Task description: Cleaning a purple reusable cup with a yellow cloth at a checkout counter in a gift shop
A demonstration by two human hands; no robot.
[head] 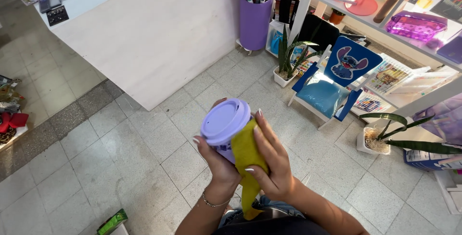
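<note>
A cup with a lilac lid (225, 120) is held upright in front of me over the tiled floor. My left hand (216, 160) wraps around its body from below and behind. My right hand (273, 160) presses a yellow cloth (246, 154) flat against the cup's right side, and the cloth's tail hangs down toward my lap. A thin bracelet sits on my left wrist.
A white counter (159, 37) stands ahead on the left. A purple bin of rolled papers (255, 18), potted plants (287, 66), a small blue child's chair (332, 88) and white shelves with goods (404, 28) line the right. A green packet (111, 222) lies at lower left.
</note>
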